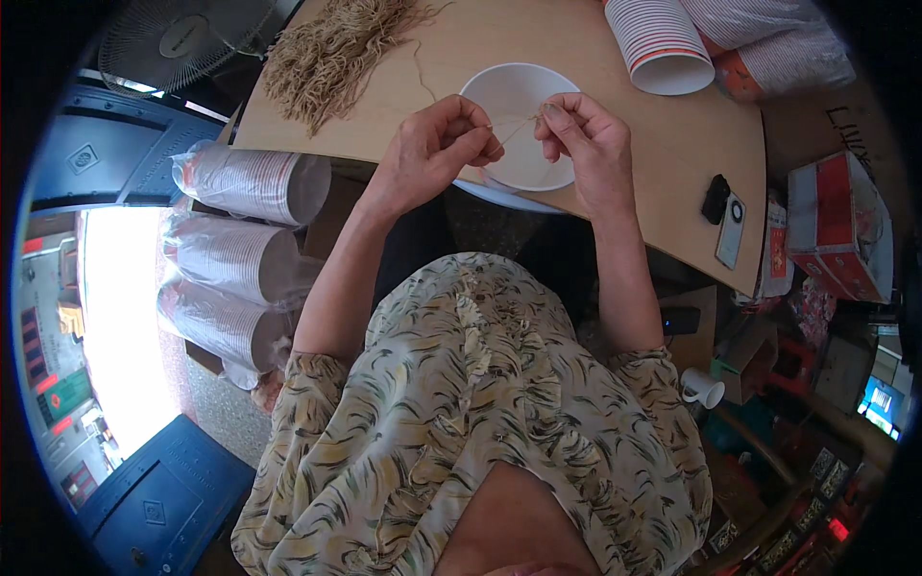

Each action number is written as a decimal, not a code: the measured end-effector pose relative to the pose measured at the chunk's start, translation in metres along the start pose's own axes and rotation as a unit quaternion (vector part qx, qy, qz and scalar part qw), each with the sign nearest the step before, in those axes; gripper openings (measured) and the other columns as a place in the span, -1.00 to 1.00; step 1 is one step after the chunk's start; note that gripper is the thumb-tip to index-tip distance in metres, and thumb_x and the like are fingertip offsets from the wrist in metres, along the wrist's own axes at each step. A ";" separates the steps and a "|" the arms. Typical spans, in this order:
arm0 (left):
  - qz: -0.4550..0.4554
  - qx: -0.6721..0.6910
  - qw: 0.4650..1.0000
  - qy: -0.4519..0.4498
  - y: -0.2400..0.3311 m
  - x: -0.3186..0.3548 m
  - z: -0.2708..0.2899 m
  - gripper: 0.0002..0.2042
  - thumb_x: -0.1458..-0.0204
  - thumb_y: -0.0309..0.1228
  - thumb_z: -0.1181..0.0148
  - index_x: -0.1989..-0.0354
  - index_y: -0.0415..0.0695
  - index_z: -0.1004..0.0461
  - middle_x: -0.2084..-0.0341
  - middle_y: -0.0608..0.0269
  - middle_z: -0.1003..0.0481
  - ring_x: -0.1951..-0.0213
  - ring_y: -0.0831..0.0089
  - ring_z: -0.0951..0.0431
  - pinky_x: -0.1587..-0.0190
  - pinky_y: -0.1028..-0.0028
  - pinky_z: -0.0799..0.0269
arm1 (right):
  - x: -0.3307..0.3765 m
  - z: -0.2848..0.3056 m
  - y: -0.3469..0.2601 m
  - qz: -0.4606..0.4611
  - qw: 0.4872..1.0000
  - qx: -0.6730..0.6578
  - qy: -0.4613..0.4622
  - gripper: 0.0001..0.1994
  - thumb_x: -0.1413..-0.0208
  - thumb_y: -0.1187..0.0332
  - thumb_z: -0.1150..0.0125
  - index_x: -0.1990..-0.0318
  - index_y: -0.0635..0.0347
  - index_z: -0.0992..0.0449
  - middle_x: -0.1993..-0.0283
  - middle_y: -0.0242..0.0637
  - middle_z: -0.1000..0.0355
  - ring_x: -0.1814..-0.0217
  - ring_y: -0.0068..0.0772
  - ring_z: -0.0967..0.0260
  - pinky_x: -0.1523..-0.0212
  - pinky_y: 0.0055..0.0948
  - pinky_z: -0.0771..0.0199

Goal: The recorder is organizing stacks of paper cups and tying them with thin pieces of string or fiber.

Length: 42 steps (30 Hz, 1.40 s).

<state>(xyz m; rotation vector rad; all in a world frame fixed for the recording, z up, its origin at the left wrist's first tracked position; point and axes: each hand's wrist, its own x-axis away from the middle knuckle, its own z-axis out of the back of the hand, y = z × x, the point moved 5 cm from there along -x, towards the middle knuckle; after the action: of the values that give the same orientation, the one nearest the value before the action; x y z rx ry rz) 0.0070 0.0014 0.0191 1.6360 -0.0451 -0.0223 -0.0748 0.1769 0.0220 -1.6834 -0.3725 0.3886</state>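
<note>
L hand & R hand each pinched on string, stretched btwn them over white bowl.

Red/white cardboard box sitting right of table, w/ smaller red packet leaning beside it. Clear plastic sleeves of stacked paper cups lying left, 3 rows. Lit blue screen glowing far right. Green sign showing far left.

The thin string between the fingers is too fine to follow past the fingertips. The hands cover the near part of the white bowl. The top edge crops the fibre bundle and cup stacks on the bench.
</note>
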 end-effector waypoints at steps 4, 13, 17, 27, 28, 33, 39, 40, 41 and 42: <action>-0.005 -0.003 1.000 -0.005 0.001 -0.001 -0.001 -0.88 -0.32 -0.47 -0.01 0.14 -0.29 -0.38 0.28 0.16 -0.58 0.16 0.47 -0.60 0.00 0.43 -0.56 | 0.001 0.003 -0.002 0.015 1.000 -0.008 0.019 -0.86 -0.30 0.42 -0.18 0.15 0.33 -0.54 0.41 -0.36 -0.51 0.49 -0.69 -0.33 0.45 -0.66 -0.36; -0.032 -0.135 0.990 0.007 0.027 -0.012 -0.015 -0.67 -0.23 -0.37 -0.22 -0.08 -0.27 -0.43 0.22 0.20 -0.61 0.23 0.57 -0.60 0.24 0.58 -0.53 | 0.002 -0.007 -0.016 0.022 0.999 0.019 -0.016 -0.88 -0.29 0.41 -0.20 0.19 0.29 -0.54 0.41 -0.40 -0.47 0.47 -0.69 -0.29 0.42 -0.67 -0.30; -0.037 -0.131 0.991 0.004 0.036 -0.021 -0.023 -0.73 -0.13 -0.39 -0.33 0.09 -0.32 -0.56 0.40 0.17 -0.63 0.42 0.57 -0.59 0.37 0.53 -0.52 | 0.005 -0.007 -0.020 0.034 0.998 0.051 -0.022 -0.89 -0.29 0.43 -0.20 0.18 0.31 -0.55 0.41 -0.44 -0.46 0.46 -0.72 -0.29 0.42 -0.68 -0.28; -0.161 -0.262 0.951 0.020 0.038 -0.005 -0.017 -0.87 -0.09 -0.42 -0.34 0.26 -0.21 -0.64 0.52 0.23 -0.62 0.47 0.52 -0.60 0.37 0.50 -0.53 | 0.013 0.003 -0.023 0.027 0.969 0.226 -0.099 -0.83 -0.27 0.39 -0.23 0.19 0.38 -0.55 0.44 -0.49 -0.44 0.44 -0.75 -0.29 0.38 -0.66 -0.32; -0.156 -0.290 0.944 0.017 0.042 -0.002 -0.018 -0.90 -0.07 -0.45 -0.33 0.30 -0.21 -0.63 0.49 0.18 -0.61 0.41 0.39 -0.63 0.31 0.41 -0.56 | 0.015 0.006 -0.025 0.015 0.975 0.197 -0.100 -0.83 -0.28 0.38 -0.22 0.21 0.36 -0.56 0.46 -0.50 -0.42 0.46 -0.74 -0.26 0.42 -0.65 -0.29; -0.240 -0.350 0.902 0.074 0.036 0.009 -0.001 -0.92 0.02 -0.47 -0.33 0.38 -0.20 -0.60 0.31 0.11 -0.58 0.25 0.17 -0.61 0.23 0.31 -0.53 | 0.012 0.043 -0.017 -0.017 0.995 -0.099 -0.017 -0.86 -0.31 0.36 -0.15 0.24 0.25 -0.52 0.54 -0.58 -0.22 0.54 -0.70 -0.06 0.48 -0.58 -0.07; -0.166 -0.300 0.935 0.088 0.016 0.012 0.018 -0.91 0.05 -0.49 -0.32 0.40 -0.21 -0.56 0.11 0.09 -0.55 0.12 0.12 -0.59 0.09 0.27 -0.54 | 0.006 0.070 -0.016 -0.009 0.916 -0.398 -0.042 -0.80 -0.36 0.28 -0.10 0.34 0.10 -0.39 0.54 -0.57 -0.05 0.54 -0.66 0.01 0.43 -0.57 -0.02; -0.169 -0.313 0.931 0.081 0.012 0.009 0.017 -0.78 0.08 -0.47 -0.37 0.23 -0.20 -0.54 0.05 0.04 -0.54 0.07 0.10 -0.58 0.02 0.25 -0.52 | 0.005 0.066 -0.015 -0.005 0.897 -0.440 -0.048 -0.80 -0.36 0.26 -0.11 0.33 0.10 -0.39 0.53 -0.57 -0.06 0.54 -0.66 0.00 0.43 -0.57 -0.02; -0.172 -0.325 0.927 0.075 0.010 0.007 0.015 -0.63 0.10 -0.45 -0.42 0.07 -0.19 -0.53 0.00 -0.01 -0.52 0.02 0.08 -0.58 -0.04 0.22 -0.50 | 0.003 0.063 -0.015 -0.005 0.897 -0.439 -0.047 -0.80 -0.36 0.26 -0.11 0.33 0.10 -0.39 0.53 -0.57 -0.06 0.54 -0.66 0.00 0.43 -0.57 -0.02; -0.172 -0.325 0.927 0.074 0.008 0.005 0.011 -0.63 0.10 -0.45 -0.42 0.07 -0.19 -0.53 0.00 -0.01 -0.52 0.02 0.08 -0.58 -0.04 0.22 -0.50 | 0.001 0.056 -0.022 0.033 0.914 -0.392 -0.102 -0.82 -0.37 0.26 -0.09 0.27 0.12 -0.41 0.53 -0.56 -0.08 0.54 -0.66 0.00 0.43 -0.56 -0.03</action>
<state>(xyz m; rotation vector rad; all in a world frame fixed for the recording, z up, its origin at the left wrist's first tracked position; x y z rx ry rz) 0.0117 -0.0104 0.0268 0.9596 0.3358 -0.1671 -0.0995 0.2297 0.0363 -2.4525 -0.6896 0.5064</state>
